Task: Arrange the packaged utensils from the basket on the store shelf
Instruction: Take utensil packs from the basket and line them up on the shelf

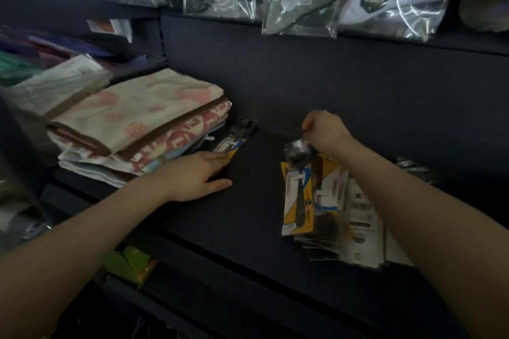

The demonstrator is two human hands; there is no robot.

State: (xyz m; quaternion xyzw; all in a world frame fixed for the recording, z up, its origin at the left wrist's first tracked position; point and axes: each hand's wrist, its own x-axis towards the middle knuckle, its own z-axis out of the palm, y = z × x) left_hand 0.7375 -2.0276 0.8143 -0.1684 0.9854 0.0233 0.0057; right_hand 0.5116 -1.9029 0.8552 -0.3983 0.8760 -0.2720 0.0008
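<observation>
Two grips: left hand point(199, 176) flat on one utensil pack point(234, 140), right hand point(325, 131) pinching another utensil pack point(298, 195).

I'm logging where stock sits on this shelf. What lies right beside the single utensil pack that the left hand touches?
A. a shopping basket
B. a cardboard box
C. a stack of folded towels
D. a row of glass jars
C: the utensil pack under the fingertips of the left hand lies against the stack of folded towels on the dark shelf.
</observation>
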